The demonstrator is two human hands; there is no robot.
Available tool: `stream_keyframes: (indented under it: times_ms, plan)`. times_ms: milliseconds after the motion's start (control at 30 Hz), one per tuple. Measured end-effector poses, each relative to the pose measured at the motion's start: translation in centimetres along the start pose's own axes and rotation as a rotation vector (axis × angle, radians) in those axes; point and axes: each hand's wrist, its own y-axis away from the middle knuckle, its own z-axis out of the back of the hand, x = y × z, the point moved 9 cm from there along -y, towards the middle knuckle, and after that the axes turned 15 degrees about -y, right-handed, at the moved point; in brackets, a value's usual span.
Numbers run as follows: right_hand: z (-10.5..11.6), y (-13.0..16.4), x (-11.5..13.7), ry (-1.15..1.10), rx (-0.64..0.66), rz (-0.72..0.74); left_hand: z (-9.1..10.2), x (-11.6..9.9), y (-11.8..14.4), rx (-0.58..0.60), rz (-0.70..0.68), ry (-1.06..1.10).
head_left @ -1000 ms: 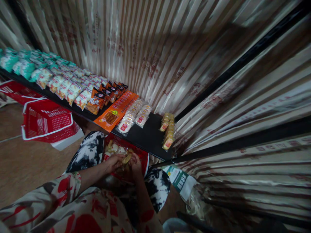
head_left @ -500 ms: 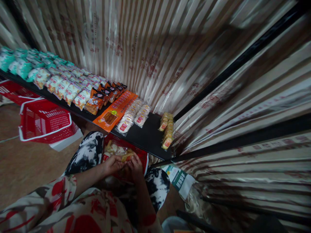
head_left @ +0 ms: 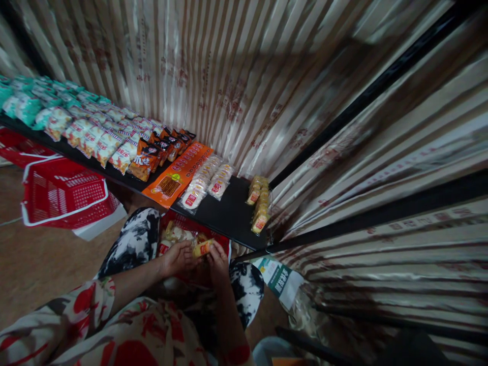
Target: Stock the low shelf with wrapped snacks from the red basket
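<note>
Nearest the camera, a red-and-cream patterned sleeve [head_left: 87, 325] leads to the left hand [head_left: 176, 257] and right hand [head_left: 218, 263], both closed on a small yellow snack packet [head_left: 202, 248] held between them over a red basket [head_left: 224, 245] that rests between the person's black-and-white knees. More packets lie in that basket. Beyond it runs a low black shelf [head_left: 229, 216]: a column of yellow packets [head_left: 259, 203] at its right end, white packets with red labels [head_left: 206, 183], an orange packet [head_left: 179, 175] lying flat, then dark orange, white and teal bags trailing left. A second red basket [head_left: 64, 195] sits on the brown floor [head_left: 34, 259]. Striped curtains [head_left: 213, 76] hang behind the shelf.
</note>
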Motion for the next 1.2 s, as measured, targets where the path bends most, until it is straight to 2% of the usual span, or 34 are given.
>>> stream_keyframes:
  times_ms: [133,267,433,667,1033,1200]
  plan:
    - [0.1,-0.2,0.4,-0.103,-0.006,-0.093,-0.3,-1.1,0.3,-0.023,-0.076,-0.175]
    - [-0.2,-0.5,2.5,-0.002,0.078,-0.041,-1.4,-3.2,0.9,-0.052,-0.220,-0.445]
    - [-0.8,-1.1,5.3,0.018,0.153,0.029,-3.1,-4.7,0.4,-0.051,-0.282,-0.671]
    - [-0.7,-2.2,8.6,0.049,0.100,0.128,-5.2,-6.8,-1.4,-0.033,-0.430,-0.815]
    - [0.0,-4.4,11.9,0.097,0.039,0.278,-9.2,-11.2,-2.9,-0.123,-0.609,-1.084]
    - [0.3,-5.1,12.7,0.171,-0.025,0.346,-10.3,-12.5,-4.3,-0.216,-0.681,-1.156]
